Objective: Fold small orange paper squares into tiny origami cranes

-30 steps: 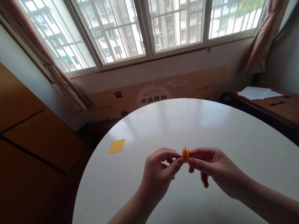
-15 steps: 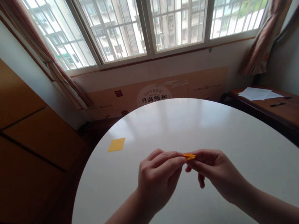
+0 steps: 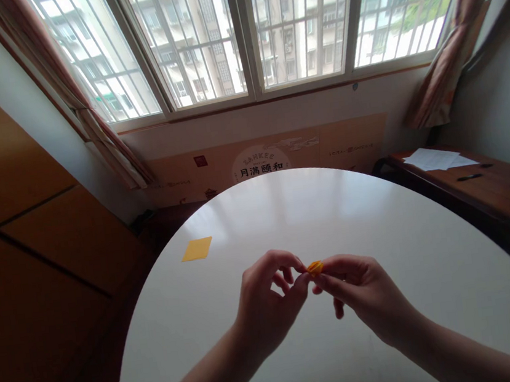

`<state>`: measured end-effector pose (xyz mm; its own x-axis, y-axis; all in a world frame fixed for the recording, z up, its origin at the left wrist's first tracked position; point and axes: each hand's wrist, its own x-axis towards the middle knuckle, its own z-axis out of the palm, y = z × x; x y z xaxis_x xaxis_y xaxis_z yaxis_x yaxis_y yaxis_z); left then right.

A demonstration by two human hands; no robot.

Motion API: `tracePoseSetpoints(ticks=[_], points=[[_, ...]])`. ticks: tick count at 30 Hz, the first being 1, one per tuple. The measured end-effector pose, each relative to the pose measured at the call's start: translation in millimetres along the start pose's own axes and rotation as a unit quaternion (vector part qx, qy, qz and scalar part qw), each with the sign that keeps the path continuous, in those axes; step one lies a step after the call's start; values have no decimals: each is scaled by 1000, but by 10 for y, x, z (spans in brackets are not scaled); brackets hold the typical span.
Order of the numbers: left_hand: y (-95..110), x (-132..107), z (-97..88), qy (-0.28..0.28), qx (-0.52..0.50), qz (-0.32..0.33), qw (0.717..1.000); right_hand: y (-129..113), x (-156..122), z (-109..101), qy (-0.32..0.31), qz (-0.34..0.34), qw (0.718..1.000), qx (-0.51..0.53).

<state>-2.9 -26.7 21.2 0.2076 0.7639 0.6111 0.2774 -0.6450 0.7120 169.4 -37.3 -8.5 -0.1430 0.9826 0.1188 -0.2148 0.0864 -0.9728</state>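
Note:
A small folded orange paper piece (image 3: pixel 314 267) is held above the round white table (image 3: pixel 381 231), between both hands. My left hand (image 3: pixel 269 304) pinches its left side with thumb and forefinger, the other fingers curled. My right hand (image 3: pixel 365 295) pinches its right side, fingers closed around it. Most of the paper is hidden by my fingertips. A flat yellow-orange paper square (image 3: pixel 197 249) lies on the table to the far left, apart from both hands.
A dark wooden side table (image 3: pixel 491 187) stands at the right with white sheets (image 3: pixel 437 158) and a black pen (image 3: pixel 469 177). Brown cabinets (image 3: pixel 32 231) fill the left. Barred windows (image 3: pixel 245 31) and curtains lie beyond the table.
The folded paper stood upright a second ago, then lay flat, and now shows as a small rounded bit. My left fingers have shifted from stretched over it to a thumb-forefinger pinch.

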Motion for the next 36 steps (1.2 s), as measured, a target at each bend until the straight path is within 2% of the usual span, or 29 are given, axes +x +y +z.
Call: tracePoseSetpoints(ticks=[5,14,22,32,36], points=[[-18,-12,20,9,26,7,1000,5,8,-3,14,-6,1000,12],[-62,-7,77,-15,-59,-76,995,59,4,-17,12,-55,998,-7],[-95,-8,70,-22,-90,-118,989,19,13,-33,23,-47,998,-27],[-144,-17,119,-50,-253,-215,942,3,22,-39,40,7,998,44],[-120,-31,138,-54,-334,-225,914,-29,16,-25,39,23,997,55]])
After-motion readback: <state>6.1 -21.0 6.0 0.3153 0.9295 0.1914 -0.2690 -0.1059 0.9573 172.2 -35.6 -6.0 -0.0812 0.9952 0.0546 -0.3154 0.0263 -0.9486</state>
